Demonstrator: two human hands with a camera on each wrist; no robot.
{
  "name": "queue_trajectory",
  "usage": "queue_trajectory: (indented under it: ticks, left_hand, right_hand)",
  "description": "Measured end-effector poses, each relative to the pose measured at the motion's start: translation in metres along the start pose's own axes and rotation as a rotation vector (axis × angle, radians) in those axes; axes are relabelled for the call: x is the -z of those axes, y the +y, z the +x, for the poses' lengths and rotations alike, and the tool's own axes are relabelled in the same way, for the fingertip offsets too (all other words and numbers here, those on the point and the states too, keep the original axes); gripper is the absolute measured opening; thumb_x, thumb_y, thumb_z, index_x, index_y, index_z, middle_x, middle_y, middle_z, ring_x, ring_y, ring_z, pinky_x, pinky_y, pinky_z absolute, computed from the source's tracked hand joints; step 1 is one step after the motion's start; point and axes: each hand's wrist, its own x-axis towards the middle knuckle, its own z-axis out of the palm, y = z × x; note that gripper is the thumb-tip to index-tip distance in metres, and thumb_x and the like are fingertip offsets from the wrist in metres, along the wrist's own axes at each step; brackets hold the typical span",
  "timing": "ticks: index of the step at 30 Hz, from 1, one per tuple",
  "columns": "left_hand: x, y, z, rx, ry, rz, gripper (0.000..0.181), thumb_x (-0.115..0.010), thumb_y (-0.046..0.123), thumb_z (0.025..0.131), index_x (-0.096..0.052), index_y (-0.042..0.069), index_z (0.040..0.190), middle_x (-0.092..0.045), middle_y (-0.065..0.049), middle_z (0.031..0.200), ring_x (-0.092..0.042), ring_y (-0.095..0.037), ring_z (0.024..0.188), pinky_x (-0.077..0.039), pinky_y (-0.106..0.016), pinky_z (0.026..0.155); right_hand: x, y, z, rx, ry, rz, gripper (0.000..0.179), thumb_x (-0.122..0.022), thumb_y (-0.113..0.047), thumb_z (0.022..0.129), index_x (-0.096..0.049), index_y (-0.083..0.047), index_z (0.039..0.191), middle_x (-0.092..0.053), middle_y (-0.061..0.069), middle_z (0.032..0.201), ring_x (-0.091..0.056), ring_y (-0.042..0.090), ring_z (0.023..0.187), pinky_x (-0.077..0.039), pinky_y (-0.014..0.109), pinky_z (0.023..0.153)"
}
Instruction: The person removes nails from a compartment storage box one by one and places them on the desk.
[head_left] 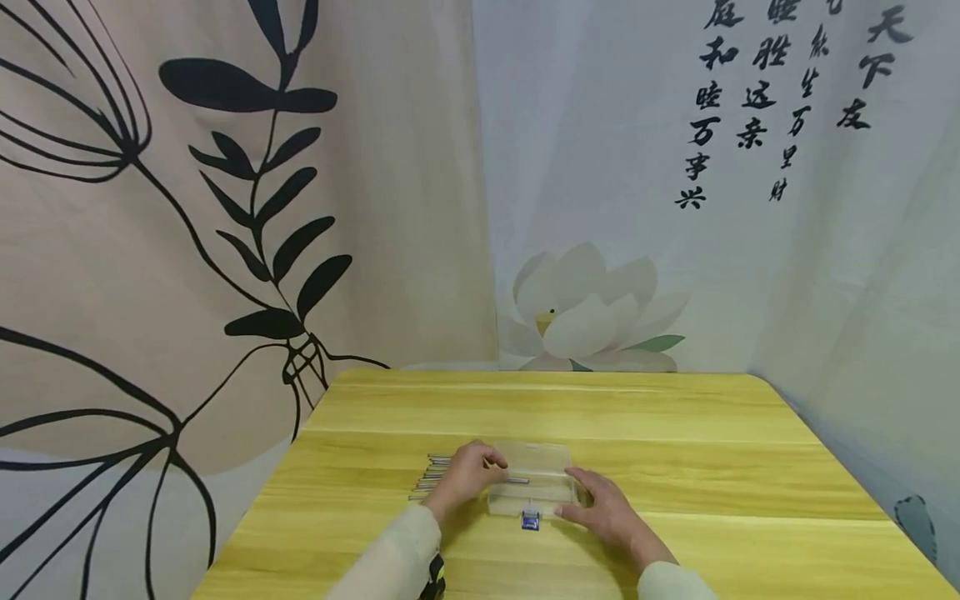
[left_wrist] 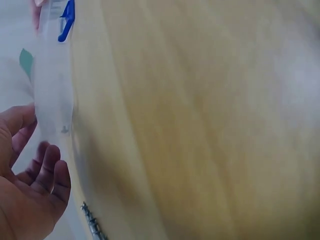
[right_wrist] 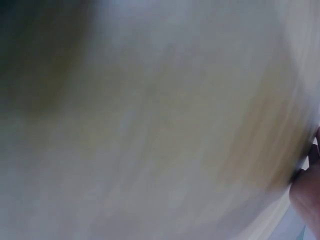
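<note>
A clear plastic box [head_left: 501, 504] with a blue latch [head_left: 530, 521] stands on the table, its clear lid [head_left: 536, 457] raised at the back. My left hand [head_left: 467, 477] is at the box's left end. Thumb and forefinger pinch a long thin metal screw [head_left: 517, 480], which points right over the box. In the left wrist view, that hand's [left_wrist: 35, 185] other fingers are loosely curled and the box wall [left_wrist: 54, 95] hides the fingertips. My right hand [head_left: 606, 507] grips the box's right end, thumb in front and fingers behind. The right wrist view is blurred; only part of that hand [right_wrist: 306, 197] shows.
Several similar metal screws [head_left: 429, 479] lie in a row left of the box, partly behind my left hand. The wooden table [head_left: 675, 433] reaches back to a printed curtain [head_left: 420, 208]. A black and yellow item [head_left: 433, 577] shows beside the left sleeve.
</note>
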Motion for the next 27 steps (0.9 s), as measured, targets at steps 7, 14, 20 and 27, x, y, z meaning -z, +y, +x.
queue_trajectory:
  ticks: [7, 14, 20, 27]
  left_hand:
    - [-0.0061, 0.0013, -0.0001, 0.017, 0.021, 0.026, 0.005, -0.076, 0.016, 0.088, -0.076, 0.010, 0.088, -0.058, -0.002, 0.095, -0.052, -0.017, 0.085, -0.045, -0.037, 0.073]
    - [-0.0070, -0.0006, -0.0013, 0.016, 0.033, 0.033, 0.005, -0.076, 0.017, 0.088, -0.077, 0.012, 0.087, -0.056, 0.000, 0.095, -0.050, -0.017, 0.084, -0.044, -0.036, 0.073]
    - [-0.0070, -0.0022, -0.0021, 0.025, 0.020, 0.044, 0.004, -0.075, 0.016, 0.089, -0.077, 0.013, 0.087, -0.056, -0.001, 0.093, -0.048, -0.017, 0.083, -0.042, -0.037, 0.072]
    - [-0.0058, -0.0006, -0.0013, 0.024, 0.006, 0.065, 0.005, -0.075, 0.017, 0.090, -0.077, 0.015, 0.086, -0.055, -0.002, 0.093, -0.047, -0.017, 0.081, -0.042, -0.037, 0.071]
  right_hand:
    - [0.0018, -0.0014, 0.0001, -0.017, -0.006, 0.011, 0.074, -0.079, -0.040, 0.084, -0.050, -0.009, 0.145, -0.042, 0.028, 0.147, -0.032, 0.053, 0.135, -0.022, 0.070, 0.106]
    - [0.0022, -0.0015, 0.0004, -0.019, -0.006, 0.008, 0.074, -0.079, -0.039, 0.084, -0.050, -0.008, 0.145, -0.041, 0.029, 0.147, -0.032, 0.054, 0.135, -0.022, 0.070, 0.106]
    - [0.0011, -0.0006, 0.0004, -0.024, -0.014, 0.011, 0.075, -0.078, -0.040, 0.084, -0.049, -0.008, 0.146, -0.040, 0.029, 0.148, -0.030, 0.054, 0.136, -0.022, 0.070, 0.106]
    - [0.0014, -0.0013, 0.0006, -0.028, -0.017, 0.005, 0.074, -0.078, -0.039, 0.085, -0.049, -0.008, 0.146, -0.040, 0.028, 0.148, -0.030, 0.053, 0.136, -0.022, 0.070, 0.106]
